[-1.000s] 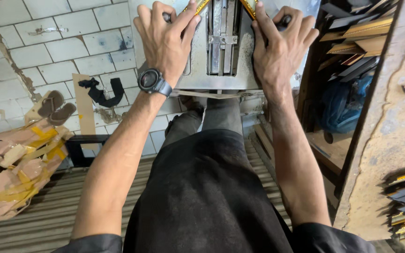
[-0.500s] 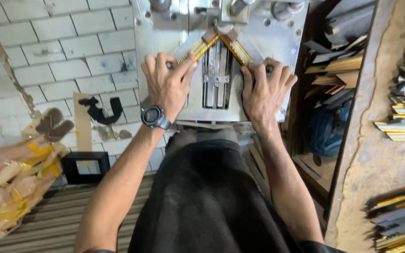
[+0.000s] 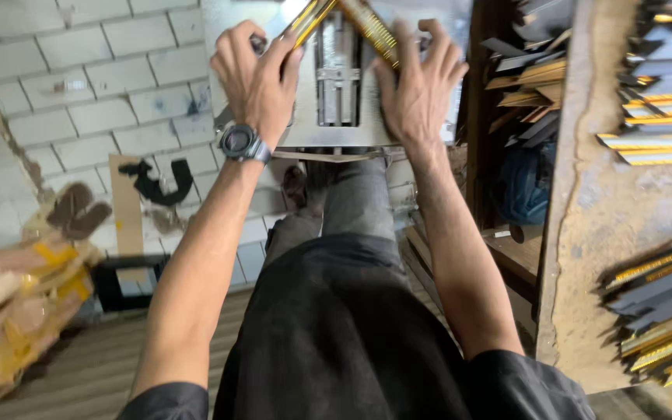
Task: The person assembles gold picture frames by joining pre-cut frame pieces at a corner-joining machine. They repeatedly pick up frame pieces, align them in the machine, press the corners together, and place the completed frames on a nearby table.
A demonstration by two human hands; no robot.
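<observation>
From the head camera, two bare hands press down on a grey metal machine table (image 3: 305, 132) at the top of the view. The left hand (image 3: 254, 74), with one dark wristwatch (image 3: 240, 143) on its wrist, lies curled over one gold-and-black frame moulding strip (image 3: 305, 19), fingers close together and bent on it. The right hand (image 3: 421, 85) lies flat with fingers spread, resting on a second moulding strip (image 3: 371, 27). The two strips slope toward each other and meet near the top edge, above a slotted metal clamp (image 3: 338, 74) in the table's middle. Below the table, one foot in a dark shoe (image 3: 295, 185) shows. On the right, a wooden rack (image 3: 616, 210) holds many cut moulding pieces (image 3: 663, 311), too many to count. On the left, the tiled floor (image 3: 64, 93) carries one black bracket (image 3: 161, 183) and a heap of taped brown paper (image 3: 17, 311).
</observation>
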